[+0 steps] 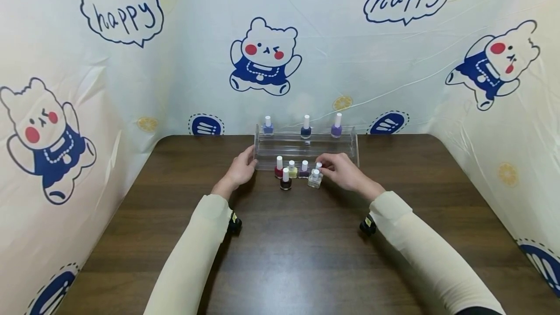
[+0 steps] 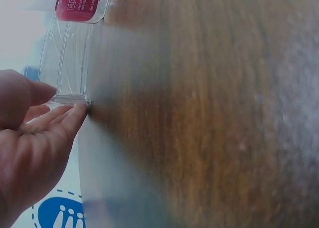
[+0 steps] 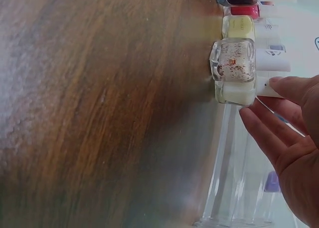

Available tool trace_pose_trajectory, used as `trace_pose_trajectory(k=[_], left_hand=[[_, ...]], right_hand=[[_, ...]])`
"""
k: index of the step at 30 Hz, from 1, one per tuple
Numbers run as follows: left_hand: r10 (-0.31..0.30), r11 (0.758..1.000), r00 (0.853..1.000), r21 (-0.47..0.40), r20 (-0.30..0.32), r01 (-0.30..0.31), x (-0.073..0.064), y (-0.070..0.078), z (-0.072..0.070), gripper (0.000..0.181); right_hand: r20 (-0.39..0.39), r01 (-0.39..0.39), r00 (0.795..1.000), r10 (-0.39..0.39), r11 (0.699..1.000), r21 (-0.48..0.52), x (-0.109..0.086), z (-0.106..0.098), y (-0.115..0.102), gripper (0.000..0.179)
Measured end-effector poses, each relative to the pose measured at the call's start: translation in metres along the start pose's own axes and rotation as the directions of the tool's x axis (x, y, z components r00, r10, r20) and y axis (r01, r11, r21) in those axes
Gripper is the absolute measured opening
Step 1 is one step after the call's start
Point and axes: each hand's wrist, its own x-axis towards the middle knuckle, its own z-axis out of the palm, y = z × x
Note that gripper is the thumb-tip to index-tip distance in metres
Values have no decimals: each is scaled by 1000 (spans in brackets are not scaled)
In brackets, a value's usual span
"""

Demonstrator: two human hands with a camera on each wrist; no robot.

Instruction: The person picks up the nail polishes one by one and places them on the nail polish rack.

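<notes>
My left hand [image 1: 241,167] rests its fingertips against the left end panel of a clear acrylic rack [image 1: 302,151], seen close up in the left wrist view. At the rack's right front, my right hand [image 1: 342,171] pinches the white cap of a pale nail polish bottle [image 3: 237,94] between thumb and fingers. A clear nail polish with reddish flecks [image 3: 237,61] stands just before it and partly hides it. Left of these are nail polishes in dark purple [image 1: 304,172], yellow [image 1: 292,172], red [image 1: 278,171] and near-black [image 1: 286,184].
Light blue [image 1: 268,129], dark blue [image 1: 306,131] and purple [image 1: 336,131] nail polishes stand on the rack's top tier. Under everything is a brown wooden table [image 1: 280,256]. A printed cloth [image 1: 332,72] with cartoon bears hangs behind and at both sides.
</notes>
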Motion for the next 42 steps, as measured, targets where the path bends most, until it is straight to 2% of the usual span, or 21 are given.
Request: trace_pose_trajectory(k=[3, 13, 21, 31, 42], left_hand=[[1, 1000, 1000, 3, 24, -1, -1, 0, -1, 58], [-11, 1000, 999, -2, 44, 11, -3, -1, -2, 58], [-8, 1000, 999, -13, 47, 8, -3, 1, -3, 57], [-7, 1000, 999, -17, 47, 8, -2, 1, -4, 57], [-4, 1000, 999, -1, 54, 4, -2, -1, -3, 58]], right_hand=[[-3, 5, 1000, -5, 1000, 3, 0, 0, 0, 20], [2, -15, 1000, 15, 1000, -22, -3, -8, -6, 18], [-14, 29, 999, -30, 999, -40, -3, -16, -8, 17], [-17, 24, 1000, -25, 997, -71, -1, -23, -11, 15], [-24, -18, 1000, 17, 997, -71, 0, -33, -15, 18]])
